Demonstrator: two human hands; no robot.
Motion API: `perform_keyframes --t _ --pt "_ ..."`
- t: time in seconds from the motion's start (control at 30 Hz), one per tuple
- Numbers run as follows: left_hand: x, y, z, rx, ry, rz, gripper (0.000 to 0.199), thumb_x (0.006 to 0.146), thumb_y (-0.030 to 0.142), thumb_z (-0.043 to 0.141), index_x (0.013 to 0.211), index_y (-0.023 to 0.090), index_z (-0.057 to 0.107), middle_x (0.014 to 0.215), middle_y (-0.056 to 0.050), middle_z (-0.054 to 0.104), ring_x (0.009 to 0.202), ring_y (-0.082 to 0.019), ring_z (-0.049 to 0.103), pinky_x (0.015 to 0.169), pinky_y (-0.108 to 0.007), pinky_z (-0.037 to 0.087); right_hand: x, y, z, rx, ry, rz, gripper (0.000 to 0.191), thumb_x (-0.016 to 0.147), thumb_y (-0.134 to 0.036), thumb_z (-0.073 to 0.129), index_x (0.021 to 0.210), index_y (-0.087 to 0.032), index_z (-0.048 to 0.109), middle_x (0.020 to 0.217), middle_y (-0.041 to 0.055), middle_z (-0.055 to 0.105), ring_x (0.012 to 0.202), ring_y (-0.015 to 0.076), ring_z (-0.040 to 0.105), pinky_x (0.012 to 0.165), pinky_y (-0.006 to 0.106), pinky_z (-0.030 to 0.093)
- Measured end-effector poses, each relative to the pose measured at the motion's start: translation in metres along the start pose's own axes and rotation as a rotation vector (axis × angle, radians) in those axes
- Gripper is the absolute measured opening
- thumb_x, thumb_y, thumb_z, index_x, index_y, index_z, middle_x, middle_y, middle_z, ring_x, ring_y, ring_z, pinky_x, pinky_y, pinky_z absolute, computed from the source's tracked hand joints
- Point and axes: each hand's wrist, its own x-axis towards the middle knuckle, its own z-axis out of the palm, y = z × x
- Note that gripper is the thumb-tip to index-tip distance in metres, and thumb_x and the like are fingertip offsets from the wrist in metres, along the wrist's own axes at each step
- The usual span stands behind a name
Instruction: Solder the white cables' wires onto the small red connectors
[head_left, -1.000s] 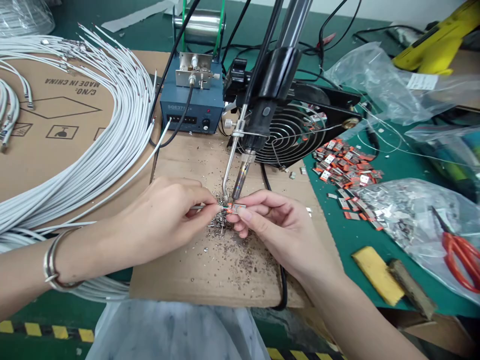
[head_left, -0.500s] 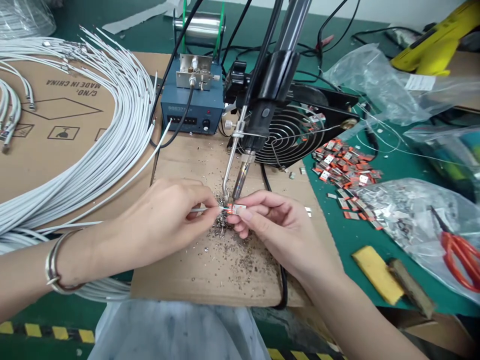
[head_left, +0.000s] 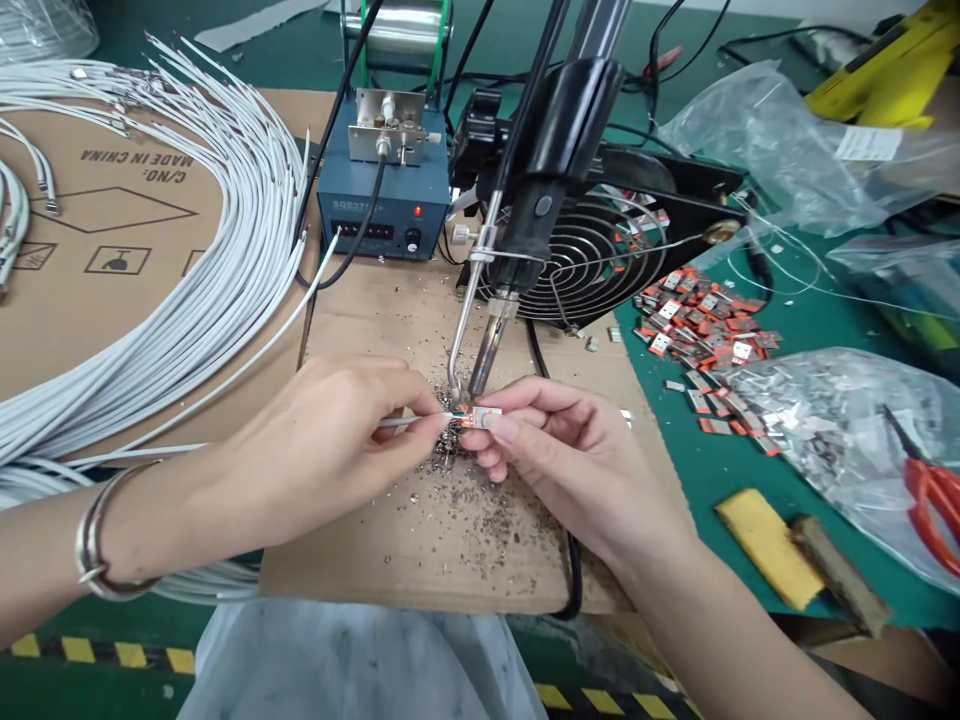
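Note:
My left hand [head_left: 360, 420] pinches the end of a white cable [head_left: 396, 422], whose thin stripped wires point right. Between the thumb and fingers of my right hand [head_left: 566, 445] is a small USB connector [head_left: 486, 418] with an orange insert and metal shell. The wires meet the connector's left end just beneath the tip of a soldering iron [head_left: 491, 350], which is fixed on a stand. A bent metal solder feed tube [head_left: 463, 330] comes down beside the iron's tip. Fingertips hide part of both cable and connector.
A blue solder feeder box [head_left: 382, 190] with a solder spool [head_left: 405, 45] stands behind. A fan [head_left: 570, 270] sits behind the iron. Many white cables [head_left: 225, 300] lie left. Loose connectors [head_left: 697, 320], a plastic bag [head_left: 817, 430], red-handled scissors [head_left: 934, 510] and a yellow sponge [head_left: 769, 548] lie right.
A red light on the feeder box is now lit. Both hands keep their grips near the iron's tip. The view has shifted slightly.

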Motion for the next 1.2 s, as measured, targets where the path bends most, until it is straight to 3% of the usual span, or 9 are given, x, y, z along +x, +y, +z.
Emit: perform_keyframes --t 0.3,0.6,1.0,1.2 --pt "0.007 -0.002 0.005 0.052 0.019 0.026 0.024 0.085 0.030 0.047 0.082 0.016 0.066 0.062 -0.001 0.059 0.062 -0.011 0.054 0.060 -0.020 0.042 0.000 -0.001 0.000 0.012 -0.018 -0.015 0.010 0.072 -0.023 0.074 0.078 -0.018 0.069 0.070 0.0034 0.070 0.057 0.0081 0.063 0.051 0.012 0.051" --pt "-0.001 -0.003 0.005 0.117 -0.010 0.028 0.019 0.085 0.022 0.049 0.073 0.018 0.064 0.062 0.003 0.057 0.052 -0.006 0.045 0.052 -0.019 0.032 0.000 -0.001 0.002 -0.119 0.032 0.001 0.014 0.071 -0.025 0.073 0.077 -0.015 0.066 0.067 0.0046 0.069 0.057 0.0093 0.062 0.050 0.014 0.052" --pt "-0.001 0.005 0.002 0.049 -0.067 -0.051 0.018 0.083 0.022 0.049 0.074 0.017 0.064 0.063 0.003 0.059 0.052 -0.005 0.044 0.049 -0.017 0.030 -0.002 -0.001 0.004 -0.137 0.020 -0.035 0.011 0.073 -0.022 0.072 0.075 -0.015 0.064 0.068 0.0031 0.069 0.057 0.0070 0.063 0.051 0.012 0.051" --pt "-0.003 0.005 0.005 -0.020 -0.029 -0.083 0.017 0.083 0.023 0.049 0.075 0.016 0.063 0.053 0.005 0.049 0.047 -0.005 0.038 0.045 -0.015 0.028 -0.002 0.001 0.003 -0.092 -0.012 0.019 0.013 0.073 -0.021 0.072 0.074 -0.013 0.061 0.068 0.0037 0.069 0.055 0.0058 0.061 0.051 0.011 0.051"
